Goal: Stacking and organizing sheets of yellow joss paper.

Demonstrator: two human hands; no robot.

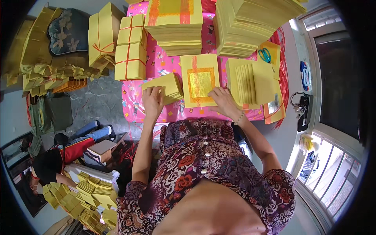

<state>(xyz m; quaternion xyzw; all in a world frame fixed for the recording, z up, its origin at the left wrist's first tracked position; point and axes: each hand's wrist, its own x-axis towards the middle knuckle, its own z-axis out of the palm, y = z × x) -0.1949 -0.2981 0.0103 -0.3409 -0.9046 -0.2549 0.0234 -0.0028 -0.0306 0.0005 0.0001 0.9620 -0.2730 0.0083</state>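
At frame centre, a yellow rectangular paper sheet (pixel 200 83) with an orange-bordered gold square is seemingly steadied by the right hand (pixel 223 98), fingers loosely bent, while a yellow paper stack (pixel 167 86) is touched by the left hand (pixel 153 101), fingers half-curled, neither grip discernible.

Workshop with yellow paper stacks (pixel 174 37)

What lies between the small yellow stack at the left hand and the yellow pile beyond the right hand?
In the head view, yellow paper with an orange-bordered gold square, the right hand at its lower right edge.
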